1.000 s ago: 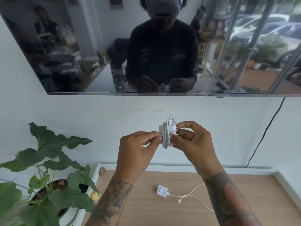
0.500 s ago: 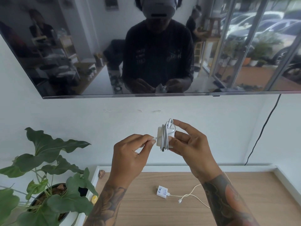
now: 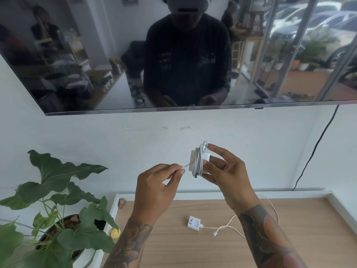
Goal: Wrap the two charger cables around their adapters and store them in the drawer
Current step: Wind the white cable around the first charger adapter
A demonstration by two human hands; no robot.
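A white adapter (image 3: 193,159) with its white cable (image 3: 199,161) wound around it is held up in front of the wall by my right hand (image 3: 224,171). My left hand (image 3: 156,186) pinches the cable's free end just left of the adapter, with a short stretch of cable between them. A second white adapter (image 3: 193,223) lies on the wooden tabletop (image 3: 164,238) below, its cable (image 3: 229,227) loose and looping to the right behind my right forearm. No drawer is in view.
A potted plant (image 3: 63,190) with large green leaves stands at the left of the table. A wall-mounted dark screen (image 3: 173,55) hangs above, reflecting a person. A black cord (image 3: 316,146) runs down the wall at right. A small yellow object (image 3: 115,233) sits by the table's left edge.
My left hand has drawn away to the left from the adapter, pulling the cable's end out a little. The right hand has opened its fingers somewhat around the wrapped adapter.
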